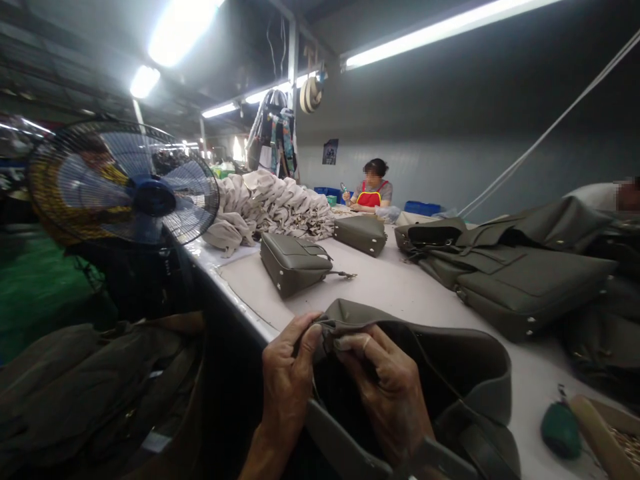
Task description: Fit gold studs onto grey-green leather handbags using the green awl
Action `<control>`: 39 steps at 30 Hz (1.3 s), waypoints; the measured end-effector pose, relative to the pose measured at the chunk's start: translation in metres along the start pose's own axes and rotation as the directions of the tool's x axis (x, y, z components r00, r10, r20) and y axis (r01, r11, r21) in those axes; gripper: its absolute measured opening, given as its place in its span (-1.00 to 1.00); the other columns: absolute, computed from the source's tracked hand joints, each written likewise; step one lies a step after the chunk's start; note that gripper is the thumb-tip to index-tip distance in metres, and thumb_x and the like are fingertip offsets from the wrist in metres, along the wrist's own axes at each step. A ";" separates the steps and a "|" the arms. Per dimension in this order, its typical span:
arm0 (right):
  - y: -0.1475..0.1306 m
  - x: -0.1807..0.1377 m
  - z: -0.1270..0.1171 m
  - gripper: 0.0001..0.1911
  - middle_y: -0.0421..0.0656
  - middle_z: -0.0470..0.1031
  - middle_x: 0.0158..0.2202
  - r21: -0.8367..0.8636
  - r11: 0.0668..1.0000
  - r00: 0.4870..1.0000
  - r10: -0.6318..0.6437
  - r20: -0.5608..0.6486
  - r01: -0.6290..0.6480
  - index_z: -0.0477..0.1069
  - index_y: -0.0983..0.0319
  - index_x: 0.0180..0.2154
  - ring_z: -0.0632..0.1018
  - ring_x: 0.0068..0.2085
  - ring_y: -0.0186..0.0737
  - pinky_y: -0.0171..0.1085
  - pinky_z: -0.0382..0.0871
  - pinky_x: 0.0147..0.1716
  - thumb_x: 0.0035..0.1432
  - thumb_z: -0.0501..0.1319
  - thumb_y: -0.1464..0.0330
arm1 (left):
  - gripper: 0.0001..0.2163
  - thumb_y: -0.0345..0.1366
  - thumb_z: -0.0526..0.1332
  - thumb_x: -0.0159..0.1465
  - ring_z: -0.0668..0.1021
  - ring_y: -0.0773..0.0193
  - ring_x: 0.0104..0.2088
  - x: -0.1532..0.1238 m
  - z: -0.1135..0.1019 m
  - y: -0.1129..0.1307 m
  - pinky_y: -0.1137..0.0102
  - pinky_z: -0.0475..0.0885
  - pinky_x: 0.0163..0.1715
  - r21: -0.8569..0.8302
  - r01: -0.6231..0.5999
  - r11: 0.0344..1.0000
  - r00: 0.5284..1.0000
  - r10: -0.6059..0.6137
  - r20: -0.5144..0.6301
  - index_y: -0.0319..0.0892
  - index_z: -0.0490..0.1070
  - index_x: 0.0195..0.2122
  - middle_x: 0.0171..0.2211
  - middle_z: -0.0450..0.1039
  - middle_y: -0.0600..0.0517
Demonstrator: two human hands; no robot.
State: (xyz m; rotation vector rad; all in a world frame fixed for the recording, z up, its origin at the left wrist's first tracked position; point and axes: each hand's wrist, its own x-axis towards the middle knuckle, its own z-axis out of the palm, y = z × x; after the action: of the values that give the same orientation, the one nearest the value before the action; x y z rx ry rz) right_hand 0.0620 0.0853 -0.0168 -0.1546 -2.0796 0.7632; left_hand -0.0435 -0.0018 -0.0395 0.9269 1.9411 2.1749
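An open olive-grey handbag [470, 373] lies at the near edge of the long pale worktable [390, 287]. My left hand [287, 380] pinches the bag's upper rim at its left corner. My right hand [387, 393] grips the same rim just to the right, with the fingers curled over the edge and a ring on one finger. Both hands are closed on the bag's rim, close together. The inside of the bag is dark and I cannot see into it.
More olive handbags lie on the table: one [293, 263] in the middle, one [361, 233] behind it, a pile [520, 280] at right. Beige cloth bags [270, 207] are heaped at the back. A fan [125, 183] stands left. A seated person [373, 190] works at the far end; a green-handled tool [560, 430] lies near right.
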 end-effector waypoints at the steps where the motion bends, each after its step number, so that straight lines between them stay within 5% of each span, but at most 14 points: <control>1: 0.001 0.001 0.001 -0.85 -0.18 0.47 -0.30 0.008 1.000 1.000 -0.013 0.014 0.012 0.48 0.18 -0.30 0.52 -0.28 -0.30 -0.44 0.39 -0.28 0.20 0.17 0.50 | -0.72 -0.07 0.18 0.26 0.55 0.25 -0.16 -0.001 0.000 -0.001 0.49 0.42 -0.12 -0.021 0.010 1.000 1.000 -0.010 -0.002 -0.11 0.54 -0.17 -0.19 0.56 0.06; 5: 0.009 0.006 0.004 -0.84 -0.16 0.51 -0.27 0.078 0.996 0.998 -0.042 0.041 0.039 0.52 0.20 -0.31 0.53 -0.29 -0.28 -0.42 0.42 -0.30 0.16 0.18 0.51 | -0.72 -0.07 0.20 0.24 0.56 0.24 -0.19 -0.003 -0.001 -0.007 0.46 0.43 -0.12 -0.096 0.083 0.992 0.997 -0.082 0.012 -0.12 0.54 -0.16 -0.17 0.56 0.04; 9: 0.018 0.005 0.011 -0.90 -0.16 0.51 -0.30 0.148 0.983 0.992 0.096 0.080 -0.107 0.50 0.22 -0.33 0.52 -0.28 -0.25 -0.38 0.39 -0.28 0.13 0.22 0.49 | -0.71 -0.06 0.21 0.23 0.56 0.22 -0.16 -0.003 -0.001 -0.015 0.45 0.43 -0.10 -0.144 0.127 0.981 0.992 -0.126 0.015 -0.12 0.54 -0.16 -0.16 0.56 0.03; 30: 0.012 0.000 0.017 -0.80 -0.18 0.48 -0.42 0.158 0.858 0.872 0.483 0.078 -0.489 0.42 0.25 -0.37 0.44 -0.39 -0.23 -0.32 0.29 -0.38 0.09 0.26 0.23 | -0.75 -0.10 0.20 0.24 0.59 0.22 -0.14 -0.003 -0.001 -0.029 0.50 0.49 -0.13 0.027 -0.043 0.999 0.999 0.043 -0.025 -0.07 0.57 -0.17 -0.16 0.58 0.04; 39: 0.012 0.003 0.008 -0.83 -0.25 0.38 -0.53 0.243 0.780 0.813 0.577 0.076 -0.577 0.36 0.27 -0.48 0.36 -0.48 -0.33 -0.38 0.22 -0.49 -0.01 0.30 0.32 | -0.70 -0.04 0.24 0.19 0.57 0.21 -0.14 -0.006 0.005 -0.024 0.49 0.47 -0.10 0.023 0.049 0.999 0.999 -0.049 0.011 -0.11 0.56 -0.19 -0.17 0.57 0.02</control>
State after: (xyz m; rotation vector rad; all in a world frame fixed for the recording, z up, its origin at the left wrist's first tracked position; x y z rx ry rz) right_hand 0.0517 0.0922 -0.0250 -0.6750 -1.9119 1.3938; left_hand -0.0441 0.0043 -0.0640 0.8835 1.9658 2.1210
